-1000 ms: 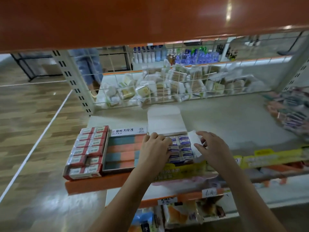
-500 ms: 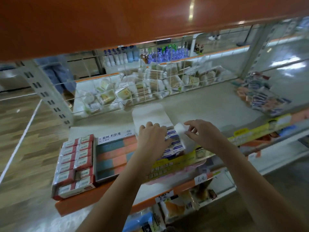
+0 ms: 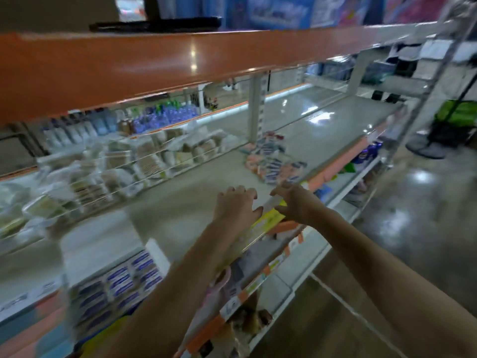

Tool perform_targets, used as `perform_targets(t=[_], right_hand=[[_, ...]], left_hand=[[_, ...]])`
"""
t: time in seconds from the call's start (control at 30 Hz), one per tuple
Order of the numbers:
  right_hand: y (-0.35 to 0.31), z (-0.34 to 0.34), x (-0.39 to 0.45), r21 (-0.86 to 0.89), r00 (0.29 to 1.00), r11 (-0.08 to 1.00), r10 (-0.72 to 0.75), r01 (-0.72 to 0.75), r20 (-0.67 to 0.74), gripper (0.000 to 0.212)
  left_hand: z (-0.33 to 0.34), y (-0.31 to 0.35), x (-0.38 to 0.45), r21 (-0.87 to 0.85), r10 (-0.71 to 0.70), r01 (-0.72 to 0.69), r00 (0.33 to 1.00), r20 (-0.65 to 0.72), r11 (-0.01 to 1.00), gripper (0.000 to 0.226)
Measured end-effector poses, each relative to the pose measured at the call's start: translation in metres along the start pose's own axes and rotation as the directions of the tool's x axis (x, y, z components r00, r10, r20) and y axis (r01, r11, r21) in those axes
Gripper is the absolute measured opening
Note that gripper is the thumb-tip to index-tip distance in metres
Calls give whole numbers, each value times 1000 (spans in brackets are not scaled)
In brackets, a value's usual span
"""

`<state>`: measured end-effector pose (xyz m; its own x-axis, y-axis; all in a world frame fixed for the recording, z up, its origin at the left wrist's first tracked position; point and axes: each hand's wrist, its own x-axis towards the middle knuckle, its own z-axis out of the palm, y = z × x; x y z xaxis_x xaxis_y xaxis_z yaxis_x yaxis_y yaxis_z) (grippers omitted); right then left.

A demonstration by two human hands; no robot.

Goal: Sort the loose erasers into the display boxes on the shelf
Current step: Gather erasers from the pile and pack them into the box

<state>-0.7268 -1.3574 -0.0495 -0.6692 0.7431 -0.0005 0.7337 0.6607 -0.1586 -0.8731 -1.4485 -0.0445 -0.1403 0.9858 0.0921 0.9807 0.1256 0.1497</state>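
— While both arms reach over the shelf [image 3: 180, 202], what do the hands hold?
— Nothing — left hand [image 3: 236, 205] and right hand [image 3: 294, 202] have loosely spread fingers. Loose erasers [image 3: 273, 164] lie beyond; the box [image 3: 124, 288] sits left.

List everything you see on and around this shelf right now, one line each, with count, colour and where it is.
Loose erasers: a pile, count blurred, pink, blue and white, right part of the shelf.
Display box of erasers: one, white with blue-labelled erasers, lower left.
Shelf: one, pale grey, orange front edge.
Upper shelf: one, orange, overhead.
Packaged goods: many, pale, behind a wire divider.
Bottles: many, blue and white, far aisle.
Left hand: one, empty, over the shelf front.
Right hand: one, empty, beside the left.
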Motion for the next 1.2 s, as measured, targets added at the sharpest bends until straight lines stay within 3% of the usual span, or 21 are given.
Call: perform_targets(t=[0.2,0.37,0.53,0.7,0.97,1.2], right_hand=[[101,-7,20,22,999,998,52,-52,-1,44],[151,-7,49,43,998,997,66,-66,7,41],[176,-4,94,63,999,997,44,-43,-11,40],[193,4,136,79,998,996,36,-32,-48,37],[217,13,178,55,1000,998,-7,8,-17,29],[233,13,187,86,992,988,-126,126,-2,30]], left_hand=[[33,60,86,58,-6,4,999,34,998,53],[46,73,140,35,-59,59,998,-2,998,47],[50,58,191,104,-93,98,994,-57,990,39],[59,36,250,57,-113,119,989,-97,991,22],[85,8,297,132,-146,164,981,-130,978,24],[93,4,314,156,-191,208,975,-116,966,28]])
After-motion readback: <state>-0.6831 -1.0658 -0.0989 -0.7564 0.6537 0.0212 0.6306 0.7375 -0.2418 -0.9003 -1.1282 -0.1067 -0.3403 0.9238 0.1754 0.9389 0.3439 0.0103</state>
